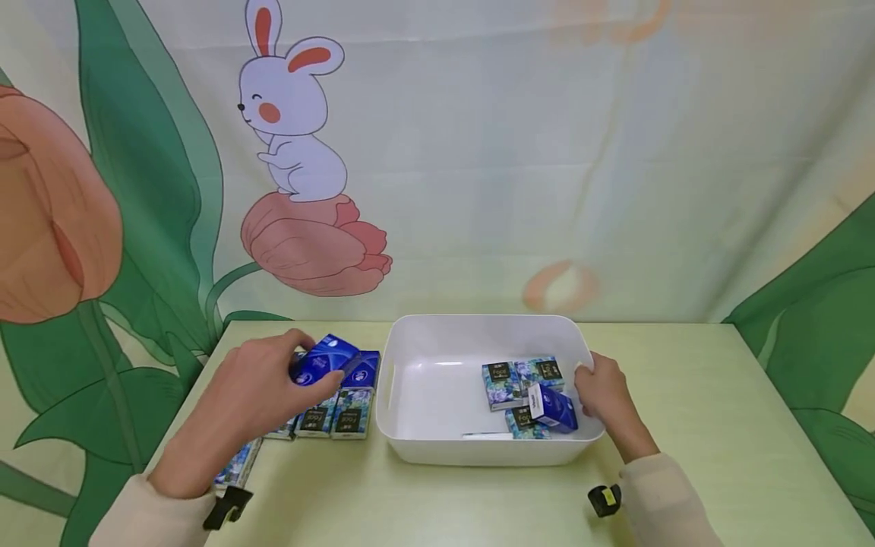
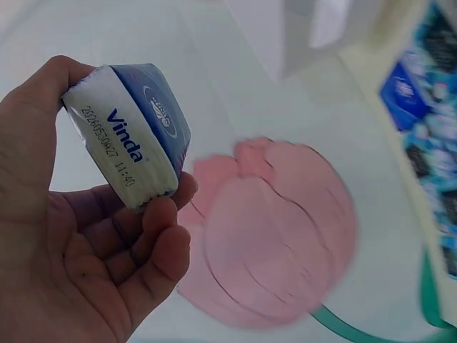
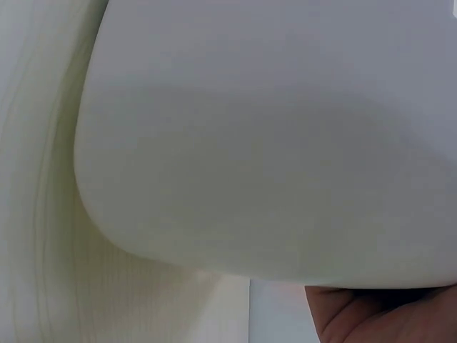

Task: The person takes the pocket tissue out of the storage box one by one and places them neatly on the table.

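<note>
My left hand (image 1: 263,387) pinches a blue-and-white tissue pack (image 1: 325,362) between thumb and fingers, above other packs left of the white plastic bin (image 1: 478,453). In the left wrist view, the held pack (image 2: 128,136) shows its white end printed "Vinda". With my right hand (image 1: 608,399) I grip the bin's right end at the rim; the right wrist view shows the bin's wall (image 3: 250,179) and part of that hand (image 3: 393,318). Inside the bin's right half lie several floral packs (image 1: 504,386) and a blue pack (image 1: 557,410), tilted against them.
On the table left of the bin, floral tissue packs (image 1: 352,415) lie in a row with a blue pack (image 1: 362,371) behind them. Another floral pack (image 1: 239,465) is partly hidden by my left wrist. A printed curtain (image 1: 465,190) hangs behind the table.
</note>
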`<state>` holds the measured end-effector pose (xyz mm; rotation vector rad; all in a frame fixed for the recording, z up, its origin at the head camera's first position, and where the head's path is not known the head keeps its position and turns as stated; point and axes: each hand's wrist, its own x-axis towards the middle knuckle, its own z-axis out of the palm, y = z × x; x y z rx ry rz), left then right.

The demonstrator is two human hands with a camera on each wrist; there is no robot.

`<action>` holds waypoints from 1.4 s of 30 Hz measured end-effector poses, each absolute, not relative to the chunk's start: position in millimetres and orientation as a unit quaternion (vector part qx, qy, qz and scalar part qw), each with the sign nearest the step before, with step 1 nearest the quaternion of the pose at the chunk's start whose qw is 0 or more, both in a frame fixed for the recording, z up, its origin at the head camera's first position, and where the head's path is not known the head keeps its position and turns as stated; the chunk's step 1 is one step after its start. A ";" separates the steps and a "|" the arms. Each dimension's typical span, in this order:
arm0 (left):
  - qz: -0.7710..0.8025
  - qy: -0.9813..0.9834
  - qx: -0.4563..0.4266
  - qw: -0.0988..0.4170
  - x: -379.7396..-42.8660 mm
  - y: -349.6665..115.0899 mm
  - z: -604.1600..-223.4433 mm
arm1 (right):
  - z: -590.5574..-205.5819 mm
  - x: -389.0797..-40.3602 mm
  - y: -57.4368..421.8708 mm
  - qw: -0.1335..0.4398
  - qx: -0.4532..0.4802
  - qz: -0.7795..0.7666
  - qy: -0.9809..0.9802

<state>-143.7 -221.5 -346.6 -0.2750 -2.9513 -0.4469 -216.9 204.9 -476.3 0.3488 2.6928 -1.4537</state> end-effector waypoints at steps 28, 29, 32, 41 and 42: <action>-0.117 -0.988 0.095 0.028 -91.7 -283.2 -483.2 | -472.0 -219.3 210.0 0.043 0.166 -0.543 0.822; -0.117 -0.988 0.096 0.030 -91.2 -283.5 -484.2 | -472.1 -219.3 209.2 0.041 0.166 -0.544 0.821; -0.110 -0.988 0.102 0.036 -90.4 -285.1 -486.7 | -472.9 -219.8 206.6 0.028 0.163 -0.547 0.820; -0.086 -0.989 0.108 0.043 -91.5 -284.0 -495.1 | -474.9 -217.9 207.5 0.014 0.156 -0.536 0.830; -0.088 -0.990 0.101 0.051 -92.5 -282.0 -496.8 | -474.9 -216.3 209.9 0.010 0.159 -0.529 0.833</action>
